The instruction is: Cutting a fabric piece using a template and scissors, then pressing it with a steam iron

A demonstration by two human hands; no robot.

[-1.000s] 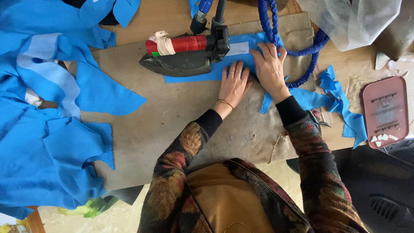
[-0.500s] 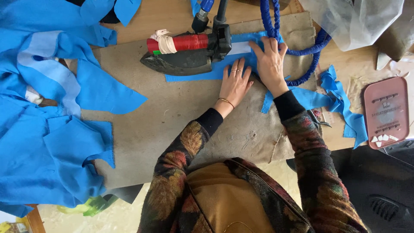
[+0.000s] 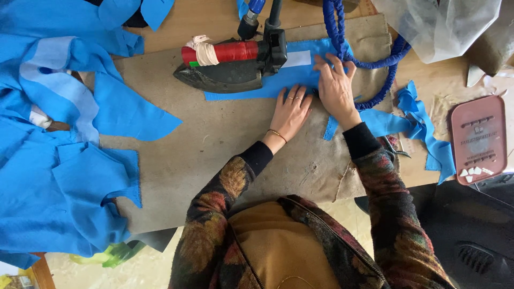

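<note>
Both our hands lie flat on the blue fabric strip (image 3: 251, 88), left hand (image 3: 290, 113) fingers together, right hand (image 3: 336, 86) fingers spread. Just beside them rests the red-handled iron (image 3: 225, 67) on the pressing pad (image 3: 203, 155).

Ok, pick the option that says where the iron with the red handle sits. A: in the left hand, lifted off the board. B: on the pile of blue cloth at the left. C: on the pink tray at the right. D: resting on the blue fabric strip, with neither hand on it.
D: the iron rests on one end of the blue fabric strip, while the left hand and right hand lie flat on the strip beside it.
</note>
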